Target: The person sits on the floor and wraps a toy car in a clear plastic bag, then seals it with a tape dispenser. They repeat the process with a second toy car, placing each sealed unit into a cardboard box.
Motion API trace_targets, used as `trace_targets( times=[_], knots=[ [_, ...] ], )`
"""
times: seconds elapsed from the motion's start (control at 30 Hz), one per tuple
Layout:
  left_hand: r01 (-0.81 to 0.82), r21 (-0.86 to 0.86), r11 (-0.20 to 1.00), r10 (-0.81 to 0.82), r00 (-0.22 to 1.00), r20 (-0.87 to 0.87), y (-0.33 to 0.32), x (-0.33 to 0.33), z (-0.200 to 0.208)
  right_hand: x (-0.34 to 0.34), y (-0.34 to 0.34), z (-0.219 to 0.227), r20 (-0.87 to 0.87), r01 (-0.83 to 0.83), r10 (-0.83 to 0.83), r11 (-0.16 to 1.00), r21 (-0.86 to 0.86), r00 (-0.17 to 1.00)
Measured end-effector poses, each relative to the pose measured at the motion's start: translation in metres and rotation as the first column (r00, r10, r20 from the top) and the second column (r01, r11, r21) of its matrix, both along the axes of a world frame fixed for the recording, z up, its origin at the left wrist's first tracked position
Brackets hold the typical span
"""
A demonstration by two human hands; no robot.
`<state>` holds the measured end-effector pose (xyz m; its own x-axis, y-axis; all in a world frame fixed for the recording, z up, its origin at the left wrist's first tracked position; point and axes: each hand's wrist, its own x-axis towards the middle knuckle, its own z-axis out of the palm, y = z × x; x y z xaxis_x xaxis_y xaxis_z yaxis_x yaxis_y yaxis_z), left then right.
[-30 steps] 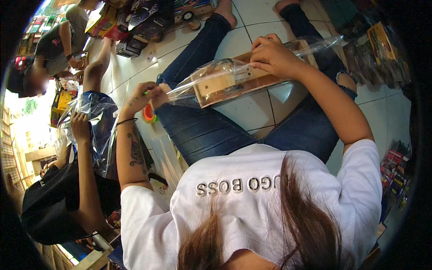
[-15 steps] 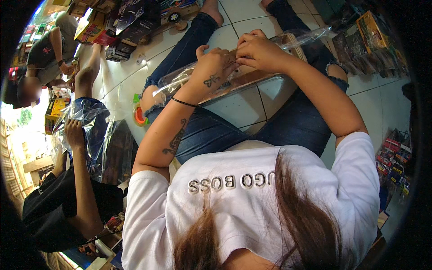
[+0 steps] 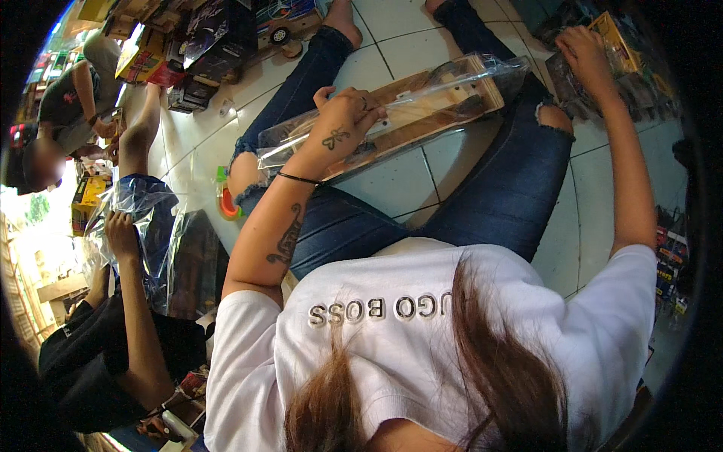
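Steadying, it seems, the film-covered wooden box (image 3: 492, 96) propped across my parted legs (image 3: 506, 181), my left hand (image 3: 349, 119) bends over it; my right hand (image 3: 584, 56) curls near wrapped packages (image 3: 640, 96). Whether either grips anything, I can't tell.

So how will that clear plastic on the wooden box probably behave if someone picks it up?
The clear plastic is likely floppy, since its loose end looks wrinkled where it sticks out past the wooden box. It's probably light, as it looks thin and see-through. Its glossy shine suggests it might slip a little.
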<state>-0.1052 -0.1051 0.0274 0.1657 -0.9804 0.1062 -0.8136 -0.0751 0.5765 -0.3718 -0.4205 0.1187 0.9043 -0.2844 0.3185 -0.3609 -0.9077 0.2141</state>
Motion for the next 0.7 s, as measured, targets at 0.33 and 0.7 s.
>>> trace_targets(
  times=[0.33,0.7],
  knots=[
    [0.007,0.013,1.000,-0.009,0.982,0.189,-0.003,-0.005,0.001,0.118,0.146,-0.122,0.266,-0.535,0.465,0.756,0.377,0.844],
    [-0.081,0.180,0.980,-0.022,0.861,0.509,-0.032,-0.037,-0.018,0.125,0.131,-0.112,0.016,-0.381,0.445,0.747,0.545,0.895]
  ],
)
